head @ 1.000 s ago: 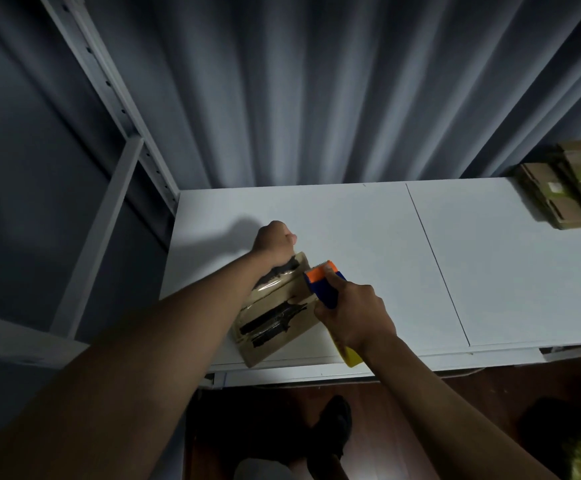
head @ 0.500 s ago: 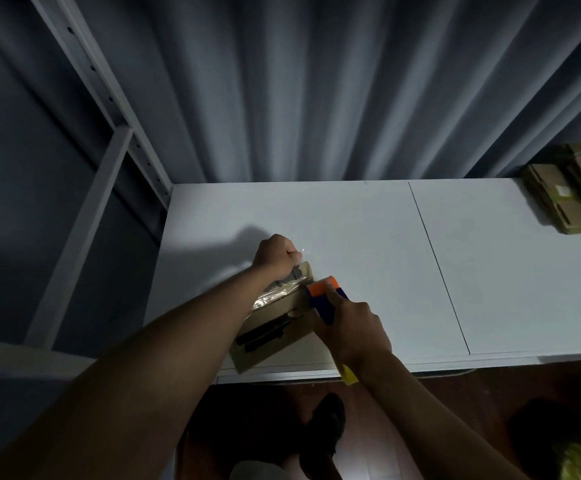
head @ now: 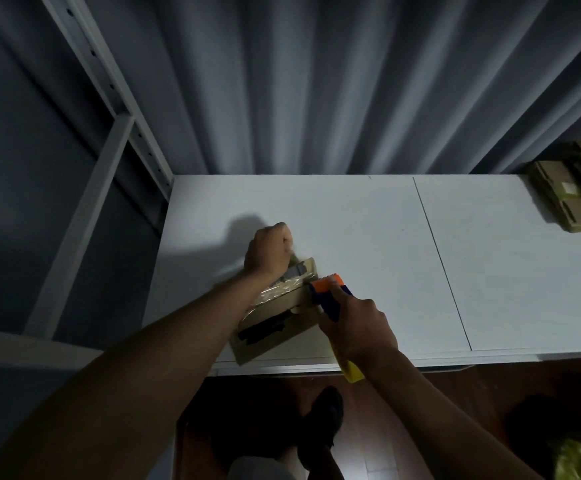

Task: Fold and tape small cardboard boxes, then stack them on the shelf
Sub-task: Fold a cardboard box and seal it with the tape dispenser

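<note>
- The scene was dim, and the brightest area was the white shelf point(head: 351, 216) beyond the fingers.
- The left hand point(head: 269, 251) cast a soft shadow on the shelf, to the left of its knuckles.
- Glare shone on clear tape point(head: 275, 292) just behind the left fingers.
- The frame edges bowed with wide-angle distortion.
- The floor point(head: 386, 427) below lay nearly black.

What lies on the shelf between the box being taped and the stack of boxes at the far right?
Nothing: in the head view, bare shelf with one panel seam separates the box from the stack.
</note>
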